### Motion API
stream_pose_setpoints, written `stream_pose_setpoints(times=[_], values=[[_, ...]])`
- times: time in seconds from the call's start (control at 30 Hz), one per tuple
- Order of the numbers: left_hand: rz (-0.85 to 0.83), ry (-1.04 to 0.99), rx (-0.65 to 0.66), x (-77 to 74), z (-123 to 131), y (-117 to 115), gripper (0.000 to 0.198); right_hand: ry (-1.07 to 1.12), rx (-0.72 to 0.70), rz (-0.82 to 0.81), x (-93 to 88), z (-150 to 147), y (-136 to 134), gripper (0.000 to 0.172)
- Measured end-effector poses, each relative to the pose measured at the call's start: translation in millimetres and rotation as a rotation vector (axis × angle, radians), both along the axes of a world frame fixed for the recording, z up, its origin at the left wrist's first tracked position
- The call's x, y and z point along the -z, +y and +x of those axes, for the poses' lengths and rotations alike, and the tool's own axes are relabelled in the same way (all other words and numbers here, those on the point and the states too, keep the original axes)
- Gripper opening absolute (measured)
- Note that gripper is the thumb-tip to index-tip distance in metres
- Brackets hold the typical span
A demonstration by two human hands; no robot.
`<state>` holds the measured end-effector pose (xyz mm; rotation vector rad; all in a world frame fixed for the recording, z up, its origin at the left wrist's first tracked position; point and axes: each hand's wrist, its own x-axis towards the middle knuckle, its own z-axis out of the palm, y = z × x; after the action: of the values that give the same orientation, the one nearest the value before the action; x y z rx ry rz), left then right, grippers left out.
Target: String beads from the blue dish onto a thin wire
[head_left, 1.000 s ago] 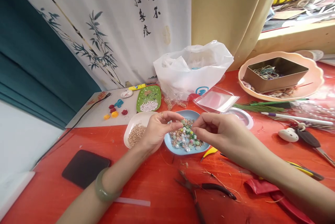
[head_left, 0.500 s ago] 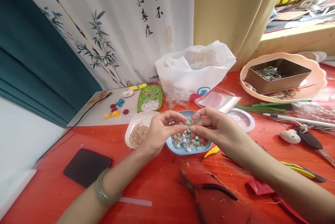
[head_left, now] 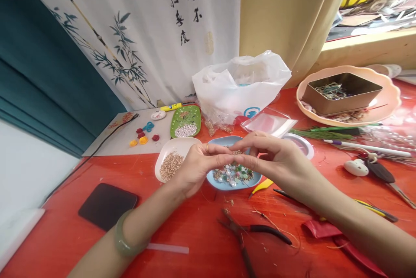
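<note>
Over a blue dish (head_left: 227, 186) of mixed beads, my left hand (head_left: 204, 163) and my right hand (head_left: 271, 154) meet at their fingertips. Thumb and forefinger are pinched on each hand. Whatever lies between them is too small and covered to make out. White, green and gold beads (head_left: 234, 174) fill the dish below. Left of it, partly behind my left hand, is a cream dish (head_left: 160, 156) of small gold beads (head_left: 171, 166). A pair of pliers (head_left: 238, 230) with dark handles lies on the red table nearer to me.
A green tray (head_left: 173, 117) with pearly beads and a white plastic bag (head_left: 240, 87) stand behind. At right are a peach tray (head_left: 300, 92) with a metal box (head_left: 341, 98), and scissors (head_left: 385, 174). A black phone-like slab (head_left: 108, 205) lies left; yellow tweezers (head_left: 261, 186) lie by the dish.
My right hand has shifted slightly, its fingers now straighter and closed over my left fingertips. A light green bead seen between the fingertips before is now hidden.
</note>
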<state>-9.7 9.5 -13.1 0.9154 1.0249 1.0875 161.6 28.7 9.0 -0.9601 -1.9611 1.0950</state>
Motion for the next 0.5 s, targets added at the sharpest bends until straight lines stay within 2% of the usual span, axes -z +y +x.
stream_pose_setpoints(times=[0.13,0.23,0.4,0.5], values=[[-0.034,0.020,0.043,-3.1,0.3,-0.8,0.010,0.088,-0.092,-0.215,-1.2,0.3,-0.3,0.015],[-0.040,0.081,0.120,-4.0,1.5,-2.4,0.010,0.153,-0.069,-0.324,-3.0,0.6,0.8,0.018],[-0.095,0.227,0.254,-2.7,2.4,-3.9,0.010,0.438,0.137,-0.448,-12.0,10.4,14.1,0.017],[-0.086,0.283,0.314,-1.3,0.5,-2.4,0.009,0.665,0.329,-0.399,-21.0,22.2,26.3,0.009]])
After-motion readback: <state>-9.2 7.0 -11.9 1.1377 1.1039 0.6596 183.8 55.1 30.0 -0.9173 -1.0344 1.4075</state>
